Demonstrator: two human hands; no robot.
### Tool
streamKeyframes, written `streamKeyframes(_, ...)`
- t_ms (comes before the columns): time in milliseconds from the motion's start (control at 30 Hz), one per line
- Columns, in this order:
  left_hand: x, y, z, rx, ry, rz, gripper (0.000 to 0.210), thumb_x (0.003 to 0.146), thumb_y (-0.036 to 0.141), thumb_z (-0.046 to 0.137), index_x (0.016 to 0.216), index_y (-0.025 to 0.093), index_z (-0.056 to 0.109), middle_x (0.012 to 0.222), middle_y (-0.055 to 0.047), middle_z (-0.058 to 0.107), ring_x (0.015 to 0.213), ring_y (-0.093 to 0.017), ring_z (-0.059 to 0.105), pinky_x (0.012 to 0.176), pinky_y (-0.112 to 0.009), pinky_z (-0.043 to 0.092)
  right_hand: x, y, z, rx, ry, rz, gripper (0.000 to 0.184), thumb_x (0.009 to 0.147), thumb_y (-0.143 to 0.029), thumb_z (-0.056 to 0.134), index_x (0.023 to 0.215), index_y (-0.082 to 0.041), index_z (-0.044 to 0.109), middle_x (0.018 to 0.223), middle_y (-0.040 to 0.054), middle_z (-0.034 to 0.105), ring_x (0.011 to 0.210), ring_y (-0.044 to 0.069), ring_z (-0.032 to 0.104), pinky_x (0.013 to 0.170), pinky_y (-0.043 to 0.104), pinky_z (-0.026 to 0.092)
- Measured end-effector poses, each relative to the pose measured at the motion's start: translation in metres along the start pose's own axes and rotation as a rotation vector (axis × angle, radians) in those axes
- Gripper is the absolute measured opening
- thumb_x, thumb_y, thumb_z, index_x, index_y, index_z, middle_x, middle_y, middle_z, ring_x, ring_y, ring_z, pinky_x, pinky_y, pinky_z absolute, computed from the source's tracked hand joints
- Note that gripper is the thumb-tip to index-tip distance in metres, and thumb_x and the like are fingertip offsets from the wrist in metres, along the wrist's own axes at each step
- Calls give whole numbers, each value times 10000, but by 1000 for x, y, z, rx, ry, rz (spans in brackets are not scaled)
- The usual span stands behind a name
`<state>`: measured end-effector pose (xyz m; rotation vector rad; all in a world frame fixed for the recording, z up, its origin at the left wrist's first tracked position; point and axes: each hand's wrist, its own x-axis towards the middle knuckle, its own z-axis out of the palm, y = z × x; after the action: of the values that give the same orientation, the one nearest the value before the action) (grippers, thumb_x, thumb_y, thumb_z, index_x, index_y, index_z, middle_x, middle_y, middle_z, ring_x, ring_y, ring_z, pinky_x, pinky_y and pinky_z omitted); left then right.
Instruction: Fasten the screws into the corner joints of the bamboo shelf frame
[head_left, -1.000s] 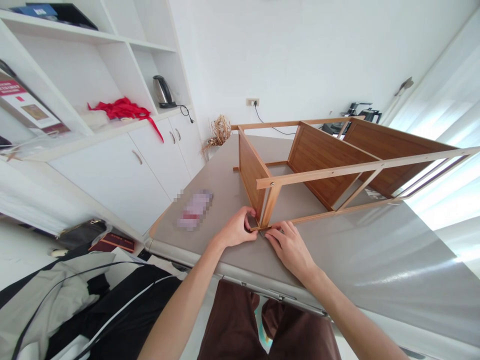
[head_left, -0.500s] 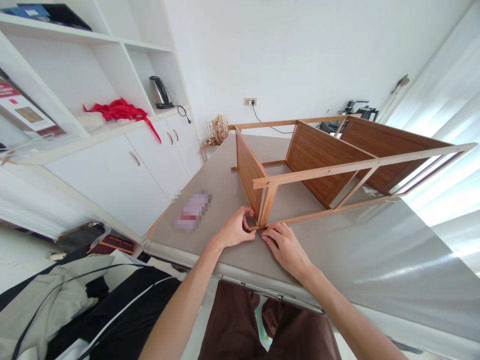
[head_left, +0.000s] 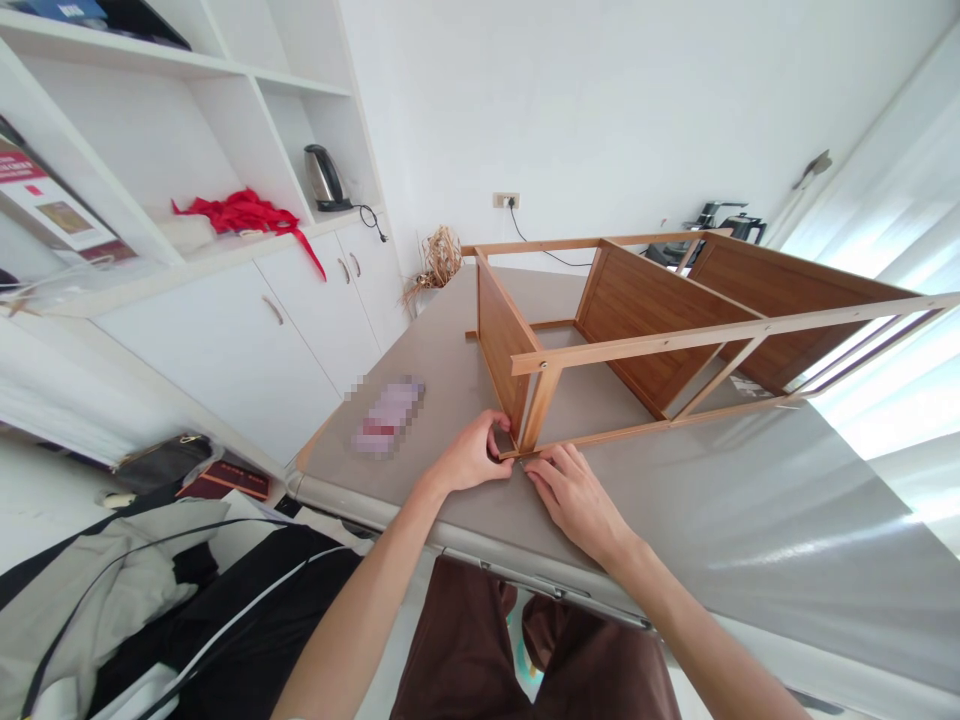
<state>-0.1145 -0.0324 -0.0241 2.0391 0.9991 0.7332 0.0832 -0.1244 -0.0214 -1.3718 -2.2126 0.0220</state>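
Observation:
A wooden shelf rack point(head_left: 637, 345) lies on its side on the grey table point(head_left: 720, 480), its slatless brown panels standing upright between the long rails. At the rack's near lower corner, my left hand point(head_left: 478, 452) is closed round the end of the bottom rail, thumb in front and fingers behind. Just right of that corner, my right hand point(head_left: 574, 490) rests low over the tabletop with its fingertips pinched together against the joint. Whatever small thing it grips there is mostly hidden by the fingers. A screw head shows in the upper rail's near end.
A pixelated pinkish object point(head_left: 388, 415) lies on the table to the left. White cabinets with open shelves hold an electric kettle point(head_left: 325, 180) and red ribbon point(head_left: 244, 212). Dried plants point(head_left: 435, 260) stand behind the table. Clothes point(head_left: 225, 600) and cables are piled at lower left.
The view has shifted slightly, so the scene sits a little differently in the picture. Both hands stay at the same corner of the rack, with hardly any movement.

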Motion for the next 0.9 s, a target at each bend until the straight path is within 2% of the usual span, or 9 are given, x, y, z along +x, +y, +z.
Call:
streamKeyframes(200,1,-1,1,-21,-1,3,517,657,215,730,1121,214,502,853,27,600,686,-130,568,668,-263,465,2,0,5,-29,-2,-8,205,985,-161,451,971,-217,648,981,77,603,931,214,532,841,369,467)
streamKeyframes(367,0,-4,2,-15,4,-6,529,658,219,736,1131,213,498,761,48,563,679,-138,573,663,-265,461,1,1,6,-7,12,-4,222,997,-163,426,998,-213,642,1011,82,601,959,223,526,859,377,457)
streamKeyframes(600,0,-4,2,-23,-5,6,519,669,220,723,1131,214,485,801,40,579,668,-129,558,643,-258,450,2,1,6,-39,3,-30,225,996,-153,430,1005,-203,649,994,82,612,944,219,524,838,369,444)
streamKeyframes(900,1,-4,2,-16,-3,1,533,660,221,732,1130,219,481,813,36,585,676,-135,565,640,-261,447,9,-13,4,-321,-47,-117,234,946,-83,451,935,-198,655,930,98,609,887,255,493,796,401,393)
